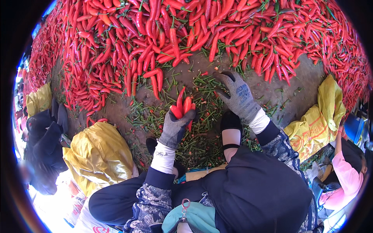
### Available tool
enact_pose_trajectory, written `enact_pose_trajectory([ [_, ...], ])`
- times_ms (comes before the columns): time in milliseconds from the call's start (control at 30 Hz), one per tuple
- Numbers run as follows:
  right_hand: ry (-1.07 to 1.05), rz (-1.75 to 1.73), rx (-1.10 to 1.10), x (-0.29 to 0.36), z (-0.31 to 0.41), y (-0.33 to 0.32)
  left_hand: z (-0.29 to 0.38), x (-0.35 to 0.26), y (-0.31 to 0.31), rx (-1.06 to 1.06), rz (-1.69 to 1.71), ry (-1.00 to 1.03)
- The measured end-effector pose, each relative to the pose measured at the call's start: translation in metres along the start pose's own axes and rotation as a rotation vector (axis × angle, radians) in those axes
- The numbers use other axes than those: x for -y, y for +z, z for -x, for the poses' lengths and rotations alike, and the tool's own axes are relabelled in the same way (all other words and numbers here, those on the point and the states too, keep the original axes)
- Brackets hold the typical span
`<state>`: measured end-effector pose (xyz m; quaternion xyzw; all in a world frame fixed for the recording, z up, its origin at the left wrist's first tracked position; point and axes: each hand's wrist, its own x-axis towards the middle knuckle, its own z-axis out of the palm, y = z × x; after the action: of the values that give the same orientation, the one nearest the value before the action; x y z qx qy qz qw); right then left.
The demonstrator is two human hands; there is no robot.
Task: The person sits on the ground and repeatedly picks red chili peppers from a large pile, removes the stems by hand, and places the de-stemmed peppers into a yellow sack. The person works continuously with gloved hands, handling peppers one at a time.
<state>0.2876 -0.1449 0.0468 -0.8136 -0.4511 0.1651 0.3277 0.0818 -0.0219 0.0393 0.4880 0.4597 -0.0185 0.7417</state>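
Note:
My left hand (177,126), in a grey work glove, is closed around several red chili peppers (186,104). Their tips point up and away from me. My right hand (237,94), in a matching glove, reaches out over the ground with thumb and fingers apart and nothing visible between them. Beyond both hands spreads a large heap of red chili peppers (163,35), many with green stems. Beneath my hands lies a litter of loose green stems (204,145) mixed with small red bits.
A stuffed yellow woven sack (100,154) stands at my left. Another yellow sack (314,128), bearing red print, lies at my right. A person in a pink top (344,180) sits at the far right; a person in dark clothes (43,148) is at the far left.

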Motion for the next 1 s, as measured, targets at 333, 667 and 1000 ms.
enact_pose_trajectory([
  [333,0.45,-1.001,0.594,0.025,0.006,0.016,0.001,-0.005,0.009,-0.071,-0.674,0.406],
  [667,-0.481,0.867,0.322,-0.049,-0.088,0.026,-0.002,0.006,0.006,0.073,0.228,0.027],
  [1000,-0.046,-0.497,0.309,0.022,-0.029,0.035,-0.027,0.018,0.009,0.008,0.486,0.178],
])
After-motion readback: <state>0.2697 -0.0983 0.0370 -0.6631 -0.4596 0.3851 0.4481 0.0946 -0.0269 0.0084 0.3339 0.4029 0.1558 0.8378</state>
